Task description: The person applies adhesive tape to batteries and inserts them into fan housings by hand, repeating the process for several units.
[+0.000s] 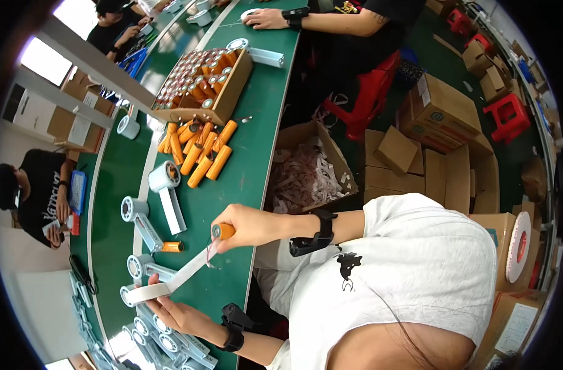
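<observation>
Cell: an orange cylindrical cell [223, 231] sits in your right hand [247, 227], over the near edge of the green tabletop [256, 154]; its silver end cap faces you.
Right grip: fingers closed around the cell.
Tape: a white strip [192, 269] runs taut from the cell down and to the left to a white tape roll [142, 294].
Left grip: your left hand [176, 313] is under the roll, thumb pressed on it, fingers partly curled.
Key relation: the strip's long axis slants from lower left to upper right, so the roll lies below and to the left of the cell; your right hand is the one on the cell.
Loose cells: a heap of orange cells [198, 151] lies further up the tabletop.
Box: an open brown carton [207, 86] filled with upright cells stands beyond the heap.
Dispensers: white tape dispensers [164, 191] lie left of your hands.
Scrap: a cardboard box of white strip waste [306, 176] is on the floor to the right.
</observation>
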Demonstrator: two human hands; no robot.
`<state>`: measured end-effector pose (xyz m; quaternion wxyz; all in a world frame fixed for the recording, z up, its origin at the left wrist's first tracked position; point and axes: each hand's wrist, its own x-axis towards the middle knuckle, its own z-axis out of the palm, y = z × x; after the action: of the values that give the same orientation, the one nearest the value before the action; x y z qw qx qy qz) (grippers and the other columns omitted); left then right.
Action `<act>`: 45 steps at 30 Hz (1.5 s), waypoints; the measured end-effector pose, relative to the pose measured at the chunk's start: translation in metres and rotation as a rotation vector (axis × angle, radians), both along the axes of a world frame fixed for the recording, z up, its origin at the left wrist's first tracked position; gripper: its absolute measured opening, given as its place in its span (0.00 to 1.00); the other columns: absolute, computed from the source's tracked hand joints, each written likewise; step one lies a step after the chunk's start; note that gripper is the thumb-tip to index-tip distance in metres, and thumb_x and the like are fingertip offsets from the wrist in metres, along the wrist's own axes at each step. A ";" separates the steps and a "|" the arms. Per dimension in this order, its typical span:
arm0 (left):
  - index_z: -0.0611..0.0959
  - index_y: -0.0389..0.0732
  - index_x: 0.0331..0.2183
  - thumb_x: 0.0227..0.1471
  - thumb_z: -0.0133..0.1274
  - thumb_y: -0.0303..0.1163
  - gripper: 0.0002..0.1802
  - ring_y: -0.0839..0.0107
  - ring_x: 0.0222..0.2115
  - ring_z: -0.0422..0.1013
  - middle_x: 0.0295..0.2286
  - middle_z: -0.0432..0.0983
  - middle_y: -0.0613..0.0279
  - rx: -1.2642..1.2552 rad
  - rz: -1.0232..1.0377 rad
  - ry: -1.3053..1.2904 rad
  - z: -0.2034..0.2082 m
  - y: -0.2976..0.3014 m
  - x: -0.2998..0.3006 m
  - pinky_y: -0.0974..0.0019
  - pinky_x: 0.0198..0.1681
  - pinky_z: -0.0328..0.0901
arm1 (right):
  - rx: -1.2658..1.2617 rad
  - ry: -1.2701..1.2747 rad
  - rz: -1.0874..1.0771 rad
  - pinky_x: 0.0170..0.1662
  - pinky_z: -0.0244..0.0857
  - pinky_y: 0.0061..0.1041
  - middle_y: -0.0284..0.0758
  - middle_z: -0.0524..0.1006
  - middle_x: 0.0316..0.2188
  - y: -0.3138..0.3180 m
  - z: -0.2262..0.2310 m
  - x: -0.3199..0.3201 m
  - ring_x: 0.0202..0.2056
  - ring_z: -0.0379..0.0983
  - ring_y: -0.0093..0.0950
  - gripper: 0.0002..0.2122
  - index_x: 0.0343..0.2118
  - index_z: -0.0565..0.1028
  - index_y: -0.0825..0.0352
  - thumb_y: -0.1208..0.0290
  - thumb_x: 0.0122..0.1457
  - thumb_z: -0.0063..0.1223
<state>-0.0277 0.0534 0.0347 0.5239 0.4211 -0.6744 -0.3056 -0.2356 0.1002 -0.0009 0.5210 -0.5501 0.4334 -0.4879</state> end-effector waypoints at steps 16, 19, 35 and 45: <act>0.61 0.30 0.50 0.58 0.31 0.35 0.23 0.59 0.40 0.60 0.36 0.69 0.50 -0.024 0.188 -0.562 -0.046 0.051 0.017 0.61 0.47 0.48 | -0.227 -0.112 -0.003 0.38 0.64 0.21 0.35 0.70 0.32 -0.015 0.015 0.042 0.33 0.69 0.23 0.13 0.40 0.68 0.73 0.76 0.51 0.51; 0.63 0.30 0.49 0.57 0.31 0.35 0.22 0.58 0.40 0.59 0.37 0.68 0.50 -0.111 0.222 -0.632 -0.051 0.049 0.019 0.59 0.46 0.46 | -0.308 -0.064 -0.081 0.38 0.64 0.22 0.35 0.71 0.33 -0.015 0.017 0.054 0.34 0.69 0.25 0.12 0.38 0.70 0.73 0.78 0.49 0.53; 0.67 0.35 0.31 0.56 0.35 0.32 0.10 0.60 0.30 0.60 0.26 0.65 0.52 -0.097 0.407 -0.904 -0.047 0.038 -0.006 0.60 0.37 0.46 | 0.084 -0.769 -0.254 0.36 0.63 0.21 0.33 0.70 0.29 -0.064 -0.003 0.107 0.31 0.67 0.19 0.08 0.33 0.67 0.72 0.81 0.50 0.51; 0.70 0.35 0.30 0.55 0.39 0.30 0.08 0.61 0.26 0.60 0.23 0.65 0.54 -0.088 0.311 -0.997 -0.060 0.062 0.011 0.62 0.33 0.47 | -0.058 -1.083 -0.748 0.38 0.61 0.21 0.33 0.70 0.29 -0.100 0.004 0.076 0.32 0.66 0.21 0.05 0.31 0.66 0.72 0.80 0.52 0.48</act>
<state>-0.0169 0.1150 -0.0252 0.1955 0.5882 -0.7836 0.0418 -0.1600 0.0000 0.0030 0.4460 -0.0529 0.2585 -0.8553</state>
